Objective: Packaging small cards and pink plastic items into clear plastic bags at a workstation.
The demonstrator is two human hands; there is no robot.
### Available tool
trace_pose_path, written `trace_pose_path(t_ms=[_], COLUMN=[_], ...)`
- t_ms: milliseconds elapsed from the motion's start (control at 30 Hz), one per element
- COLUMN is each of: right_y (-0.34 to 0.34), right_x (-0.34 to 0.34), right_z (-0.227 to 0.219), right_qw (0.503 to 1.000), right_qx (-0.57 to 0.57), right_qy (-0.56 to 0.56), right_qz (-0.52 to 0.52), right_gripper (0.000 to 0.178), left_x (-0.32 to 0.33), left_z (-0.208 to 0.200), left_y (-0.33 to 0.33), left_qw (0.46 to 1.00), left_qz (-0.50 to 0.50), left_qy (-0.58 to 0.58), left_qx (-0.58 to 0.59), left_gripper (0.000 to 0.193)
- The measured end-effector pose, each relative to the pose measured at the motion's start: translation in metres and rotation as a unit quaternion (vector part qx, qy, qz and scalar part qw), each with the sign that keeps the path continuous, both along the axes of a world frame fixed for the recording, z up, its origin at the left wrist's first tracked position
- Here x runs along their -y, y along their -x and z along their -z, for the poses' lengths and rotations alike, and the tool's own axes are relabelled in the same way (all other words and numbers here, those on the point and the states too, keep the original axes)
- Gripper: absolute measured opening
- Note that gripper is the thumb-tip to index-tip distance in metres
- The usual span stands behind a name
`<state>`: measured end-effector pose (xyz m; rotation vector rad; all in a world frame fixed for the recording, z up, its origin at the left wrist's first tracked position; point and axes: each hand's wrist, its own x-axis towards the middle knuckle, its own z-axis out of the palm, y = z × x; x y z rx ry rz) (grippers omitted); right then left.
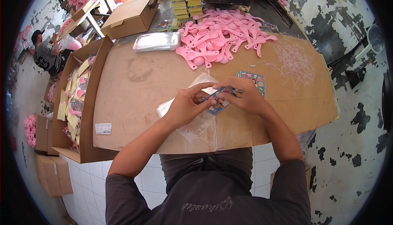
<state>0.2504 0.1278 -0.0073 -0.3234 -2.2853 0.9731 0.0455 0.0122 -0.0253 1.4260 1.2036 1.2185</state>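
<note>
In front of me both hands are closed on one small blue printed card [218,108], held tilted above the cardboard-covered table. My left hand [184,107] pinches its left edge between thumb and fingers. From the upper right, my right hand [250,98] grips the same card, and its fingers cover part of it. Under and beside the left hand lie clear plastic bags [195,131]; I cannot tell whether one is also held. More blue printed cards [258,82] rest just beyond the right hand. A heap of pink plastic measuring spoons [221,37] lies farther off.
A stack of clear bags [156,42] sits left of the spoons. At the left stands an open carton [91,114] of packed spoons and yellow cards. Plastic strips [292,61] lie at right. Behind are yellow card stacks [177,0] and a closed carton [127,16]. Another person [47,55] sits far left.
</note>
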Motion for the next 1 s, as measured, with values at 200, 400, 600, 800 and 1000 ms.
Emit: trace_pose_path(t_ms=[200, 400, 600, 800, 1000], right_y=[-0.003, 0.003, -0.031, -0.046, -0.074], right_x=[-0.002, 0.004, -0.097, -0.159, -0.185], right_z=[-0.004, -0.006, -0.015, 0.01, 0.024], right_qw=[0.982, 0.998, 0.942, 0.857, 0.904], right_qx=[-0.011, -0.005, 0.119, 0.235, 0.135], right_qy=[0.17, 0.03, -0.089, -0.076, -0.066], right_qz=[0.08, -0.057, 0.302, 0.452, 0.401], right_gripper=[0.026, 0.022, 0.026, 0.03, 0.025], left_x=[0.001, 0.001, 0.002, 0.004, -0.001], left_z=[-0.008, -0.003, -0.009, -0.008, -0.008], left_y=[-0.001, 0.004, 0.004, 0.004, 0.007], left_qw=[0.997, 0.997, 0.99, 0.993, 0.989], left_qz=[-0.049, -0.044, -0.053, -0.045, -0.04], left_qy=[0.024, 0.0, 0.058, 0.02, 0.056], left_qx=[0.059, 0.064, 0.116, 0.104, 0.13], left_gripper=[0.06, 0.056, 0.031, 0.029, 0.03])
